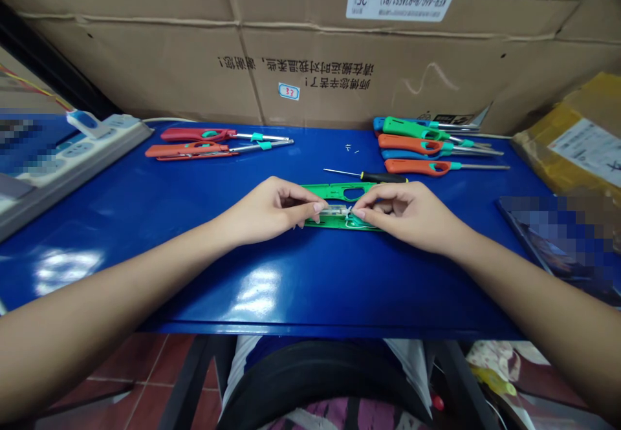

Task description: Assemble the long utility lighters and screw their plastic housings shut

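In the middle of the table lies one opened half of a green lighter casing (328, 222). Over it sits a clear fuel tank (334, 210), its left end pinched between the thumb and fingers of my left hand (272, 213). My right hand (412, 213) has thumb and forefinger closed at a small white part (348, 212) by the tank's right end. A thin white wire and a teal trigger (355, 221) show just below those fingertips. Behind lies the other green casing half (332, 191), partly covered by my hands.
A screwdriver (383, 177) lies behind the casing, with tiny white bits (348, 148) beyond. Red and orange lighters (189, 150) rest at left, several others (412, 166) at right. A power strip (82, 149), cardboard wall (301, 48) and taped box (577, 132) border the table.
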A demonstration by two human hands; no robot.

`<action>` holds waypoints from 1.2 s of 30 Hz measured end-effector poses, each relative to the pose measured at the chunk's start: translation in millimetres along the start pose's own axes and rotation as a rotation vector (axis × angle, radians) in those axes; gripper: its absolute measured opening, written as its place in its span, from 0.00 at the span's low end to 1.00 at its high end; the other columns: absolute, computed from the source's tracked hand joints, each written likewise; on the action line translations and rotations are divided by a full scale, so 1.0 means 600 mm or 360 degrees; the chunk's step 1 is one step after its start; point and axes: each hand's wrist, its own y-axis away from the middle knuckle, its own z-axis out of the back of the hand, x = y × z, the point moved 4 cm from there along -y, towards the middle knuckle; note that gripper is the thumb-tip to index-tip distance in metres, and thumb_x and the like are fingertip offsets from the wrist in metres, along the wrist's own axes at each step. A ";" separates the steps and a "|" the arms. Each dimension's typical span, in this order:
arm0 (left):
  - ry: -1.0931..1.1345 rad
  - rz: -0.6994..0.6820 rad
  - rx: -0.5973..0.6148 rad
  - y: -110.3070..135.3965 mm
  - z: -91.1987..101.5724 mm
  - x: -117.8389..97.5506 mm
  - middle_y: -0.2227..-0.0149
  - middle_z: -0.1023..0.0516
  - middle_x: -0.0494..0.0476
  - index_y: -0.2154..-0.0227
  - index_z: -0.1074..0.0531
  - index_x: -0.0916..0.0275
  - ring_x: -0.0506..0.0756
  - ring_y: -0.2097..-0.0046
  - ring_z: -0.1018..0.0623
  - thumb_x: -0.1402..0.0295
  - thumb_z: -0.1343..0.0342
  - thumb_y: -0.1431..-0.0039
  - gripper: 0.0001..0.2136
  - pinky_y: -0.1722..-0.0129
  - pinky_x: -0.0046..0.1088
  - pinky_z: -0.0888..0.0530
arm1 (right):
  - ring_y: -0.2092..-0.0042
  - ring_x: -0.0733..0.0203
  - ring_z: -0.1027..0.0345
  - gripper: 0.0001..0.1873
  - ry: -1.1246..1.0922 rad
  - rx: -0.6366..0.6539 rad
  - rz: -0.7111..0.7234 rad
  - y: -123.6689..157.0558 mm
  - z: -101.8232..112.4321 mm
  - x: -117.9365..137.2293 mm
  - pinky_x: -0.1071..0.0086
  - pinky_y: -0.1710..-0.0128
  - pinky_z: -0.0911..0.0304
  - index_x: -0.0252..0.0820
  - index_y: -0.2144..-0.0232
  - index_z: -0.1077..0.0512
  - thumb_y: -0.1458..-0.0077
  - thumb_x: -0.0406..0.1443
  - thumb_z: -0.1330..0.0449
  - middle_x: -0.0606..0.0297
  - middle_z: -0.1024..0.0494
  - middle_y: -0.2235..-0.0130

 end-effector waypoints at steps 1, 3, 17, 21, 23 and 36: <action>0.0009 0.0006 -0.0005 0.000 0.001 -0.001 0.72 0.18 0.56 0.64 0.16 0.67 0.48 0.74 0.27 0.66 0.38 0.43 0.10 0.74 0.22 0.30 | 0.78 0.71 0.45 0.12 0.0018 -0.0013 0.0032 -0.001 0.001 0.000 0.73 0.79 0.51 0.36 0.69 0.21 0.46 0.41 0.34 0.70 0.33 0.79; 0.0026 0.0016 -0.0021 0.001 0.002 -0.002 0.72 0.18 0.57 0.64 0.16 0.67 0.48 0.74 0.27 0.67 0.38 0.43 0.09 0.74 0.21 0.29 | 0.78 0.70 0.46 0.14 0.0027 -0.0027 0.0046 -0.001 0.001 -0.002 0.72 0.78 0.52 0.35 0.67 0.20 0.46 0.43 0.34 0.70 0.34 0.80; 0.0103 0.0100 -0.0032 0.002 -0.001 0.004 0.74 0.20 0.57 0.67 0.16 0.68 0.47 0.75 0.29 0.64 0.37 0.42 0.10 0.78 0.20 0.32 | 0.79 0.70 0.49 0.15 -0.0050 -0.0056 0.0029 0.002 -0.006 -0.006 0.71 0.78 0.54 0.36 0.66 0.21 0.44 0.44 0.35 0.73 0.37 0.81; 0.0124 0.0121 -0.0038 0.003 -0.003 0.004 0.78 0.22 0.54 0.69 0.17 0.67 0.47 0.77 0.31 0.64 0.36 0.42 0.09 0.79 0.20 0.35 | 0.79 0.71 0.50 0.15 -0.0021 -0.0064 0.0050 0.003 -0.006 -0.004 0.71 0.79 0.56 0.36 0.66 0.21 0.43 0.44 0.35 0.73 0.38 0.82; 0.0126 0.0122 -0.0039 0.003 -0.004 0.005 0.78 0.22 0.55 0.69 0.17 0.66 0.47 0.77 0.32 0.64 0.36 0.43 0.09 0.79 0.21 0.36 | 0.80 0.71 0.51 0.15 -0.0002 -0.0065 0.0047 0.003 -0.007 -0.004 0.71 0.79 0.57 0.36 0.66 0.22 0.43 0.44 0.35 0.74 0.39 0.82; -0.0243 -0.0061 0.0083 -0.006 0.023 0.003 0.67 0.14 0.54 0.65 0.16 0.63 0.52 0.66 0.20 0.63 0.37 0.44 0.09 0.64 0.25 0.27 | 0.71 0.66 0.37 0.05 0.0738 -0.0103 0.0682 0.014 -0.008 0.019 0.69 0.70 0.41 0.41 0.64 0.23 0.40 0.34 0.39 0.65 0.24 0.68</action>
